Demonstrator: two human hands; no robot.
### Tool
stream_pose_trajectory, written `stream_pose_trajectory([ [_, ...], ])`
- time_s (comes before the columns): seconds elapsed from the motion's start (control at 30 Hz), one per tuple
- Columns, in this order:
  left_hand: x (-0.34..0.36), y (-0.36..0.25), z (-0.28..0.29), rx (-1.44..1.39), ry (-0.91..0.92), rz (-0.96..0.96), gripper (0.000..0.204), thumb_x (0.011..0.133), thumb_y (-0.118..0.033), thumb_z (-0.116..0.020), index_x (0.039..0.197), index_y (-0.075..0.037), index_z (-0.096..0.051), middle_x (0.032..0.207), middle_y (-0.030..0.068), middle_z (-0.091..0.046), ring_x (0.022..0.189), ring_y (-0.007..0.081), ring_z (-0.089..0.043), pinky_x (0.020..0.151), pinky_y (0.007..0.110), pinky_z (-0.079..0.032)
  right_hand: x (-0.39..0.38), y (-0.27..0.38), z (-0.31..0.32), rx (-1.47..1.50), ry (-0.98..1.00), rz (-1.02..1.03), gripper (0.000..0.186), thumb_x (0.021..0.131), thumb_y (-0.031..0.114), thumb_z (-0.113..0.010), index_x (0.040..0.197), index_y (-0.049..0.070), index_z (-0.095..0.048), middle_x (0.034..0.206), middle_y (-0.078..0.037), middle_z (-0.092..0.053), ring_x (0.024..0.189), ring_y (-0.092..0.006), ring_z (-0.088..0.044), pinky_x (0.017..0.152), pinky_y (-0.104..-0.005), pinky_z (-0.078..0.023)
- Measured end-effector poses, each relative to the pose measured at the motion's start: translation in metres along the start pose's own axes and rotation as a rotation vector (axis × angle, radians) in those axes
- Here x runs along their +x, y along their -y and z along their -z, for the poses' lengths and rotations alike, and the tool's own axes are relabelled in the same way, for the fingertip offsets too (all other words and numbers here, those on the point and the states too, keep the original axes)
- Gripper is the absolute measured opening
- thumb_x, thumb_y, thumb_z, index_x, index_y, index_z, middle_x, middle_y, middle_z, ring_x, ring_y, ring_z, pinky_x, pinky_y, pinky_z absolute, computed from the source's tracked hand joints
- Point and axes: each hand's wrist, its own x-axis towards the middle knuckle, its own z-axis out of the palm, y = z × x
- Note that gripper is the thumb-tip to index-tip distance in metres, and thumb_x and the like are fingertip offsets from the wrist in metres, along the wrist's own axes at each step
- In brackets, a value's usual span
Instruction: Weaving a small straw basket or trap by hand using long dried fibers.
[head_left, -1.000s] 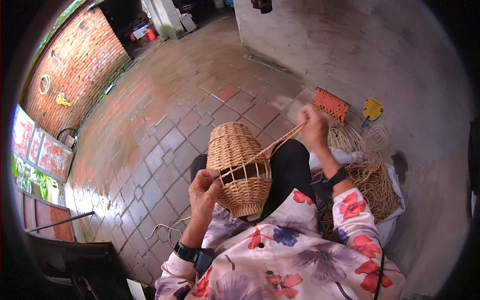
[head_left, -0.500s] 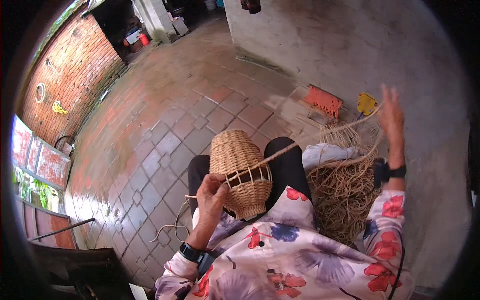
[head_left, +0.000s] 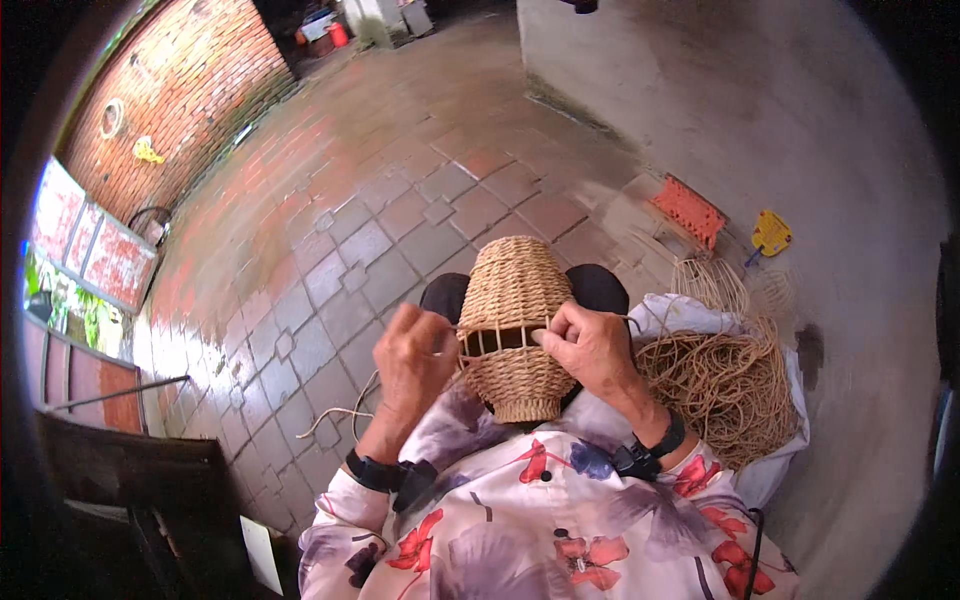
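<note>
A woven straw-coloured basket (head_left: 518,280) lies across my lap, its narrow end toward me. Around its middle runs an unwoven gap where bare upright ribs (head_left: 487,341) show over a dark inside. My right hand (head_left: 597,352) is closed at the right side of this gap, thumb and forefinger pinching; a bit of twisted cord (head_left: 632,322) sticks out beside its knuckles. At the gap's left edge, my left hand (head_left: 408,362) has its fingers curled, slightly blurred; what they hold is hidden. A loose cord end (head_left: 335,411) trails over the floor on the left.
A heap of tan cord (head_left: 715,390) fills a white sack (head_left: 768,478) on my right. Beyond it are an orange perforated block (head_left: 690,212) and a yellow fly swatter (head_left: 771,232) by the grey wall (head_left: 720,90). A dark panel (head_left: 140,490) stands at lower left.
My right hand has come from far out at the right, where it held the cord stretched, back to the basket's gap. My left hand has lifted slightly off the basket's left side.
</note>
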Motion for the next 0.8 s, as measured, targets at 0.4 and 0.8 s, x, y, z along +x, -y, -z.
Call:
stream_pose_trajectory([
  [0.4,-0.020,0.054,0.035,-1.238,0.281,0.993,0.012,0.089,-0.019,-0.065,0.090,-0.007,-0.062,0.071,-0.0041,-0.056,0.058,0.0047,-0.049,0.051,0.020,-0.039,-0.009,-0.015,-0.010,0.221,-0.063,-0.323,0.013,0.078,0.007,-0.066,0.073,0.001,-0.055,0.056,-0.003,-0.056,0.051,-0.0058,-0.048,0.049,-0.0254,-0.041],
  [0.8,0.003,0.005,0.002,-1.264,0.504,0.808,0.009,0.090,-0.012,-0.063,0.091,-0.004,-0.059,0.081,0.0023,-0.063,0.067,0.0098,-0.062,0.061,0.022,-0.053,-0.013,-0.019,-0.003,0.350,-0.009,-0.359,0.013,0.081,0.006,-0.063,0.073,0.002,-0.054,0.057,0.004,-0.050,0.052,-0.0022,-0.042,0.046,-0.0220,-0.034],
])
